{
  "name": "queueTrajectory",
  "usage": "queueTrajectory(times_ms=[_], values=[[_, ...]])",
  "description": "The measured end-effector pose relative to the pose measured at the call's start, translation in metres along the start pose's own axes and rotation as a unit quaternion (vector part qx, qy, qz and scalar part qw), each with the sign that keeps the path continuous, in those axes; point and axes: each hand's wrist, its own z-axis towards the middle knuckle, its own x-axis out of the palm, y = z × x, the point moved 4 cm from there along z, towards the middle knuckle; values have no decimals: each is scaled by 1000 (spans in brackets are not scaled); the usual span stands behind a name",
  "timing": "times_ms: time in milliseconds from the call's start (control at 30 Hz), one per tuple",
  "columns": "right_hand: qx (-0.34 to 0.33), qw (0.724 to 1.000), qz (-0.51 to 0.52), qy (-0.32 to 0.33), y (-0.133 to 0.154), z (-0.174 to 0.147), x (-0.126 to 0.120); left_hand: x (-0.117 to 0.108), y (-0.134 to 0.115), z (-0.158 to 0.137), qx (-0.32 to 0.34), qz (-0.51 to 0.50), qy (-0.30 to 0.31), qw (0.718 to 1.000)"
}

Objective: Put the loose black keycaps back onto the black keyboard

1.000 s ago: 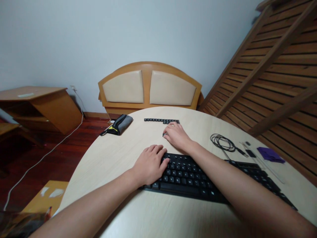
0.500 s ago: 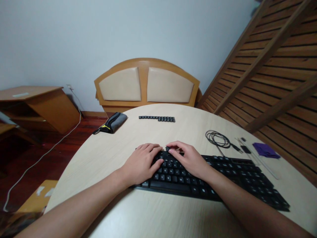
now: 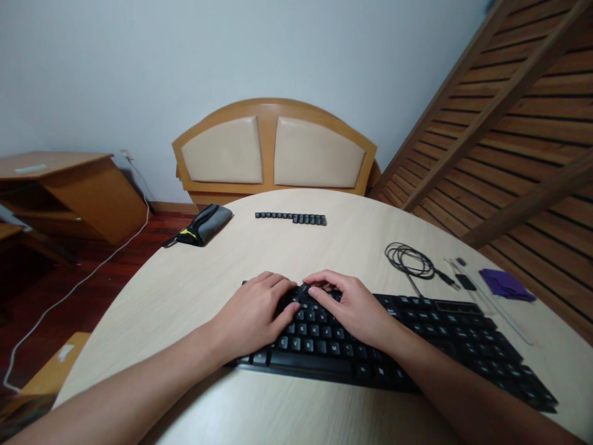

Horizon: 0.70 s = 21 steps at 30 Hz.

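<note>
1. The keyboard (image 3: 310, 364) is black and lies on the near part of the pale round table (image 3: 194, 284). Its right end reaches to the right side of the scene, and both hands are over it.
2. The left hand (image 3: 262, 309) rests on the left part of the keyboard. Its fingers are extended and slightly bent, with the thumb apart from them, and I see nothing gripped in it.
3. The right hand (image 3: 354, 306) is over the middle of the keyboard. Its thumb and forefinger are closed on a small black key cap (image 3: 304, 288), at the far edge of the keyboard, just beside the left fingertips. I cannot tell if this cap is fully seated.
4. Farther away, near the far edge of the table, a line of loose key caps (image 3: 309, 219) lies in order; its right part has two rows.
5. At the far left of the table lies a black and grey pouch (image 3: 206, 225) with a yellow mark.
6. On the right, beyond the keyboard, there are a coiled black cable (image 3: 410, 262) and a folded purple cloth (image 3: 504, 285).
7. Behind the table stands a wooden headboard (image 3: 267, 148) with two cream panels.
</note>
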Motion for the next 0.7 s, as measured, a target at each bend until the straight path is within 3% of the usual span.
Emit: queueTrajectory(times_ms=[167, 700], values=[[7, 1000, -15, -6, -1, -1, -1, -1, 2, 0, -10, -38, -23, 999], [-42, 996, -76, -3, 2, -3, -1, 3, 1, 2, 12, -61, 5, 998]])
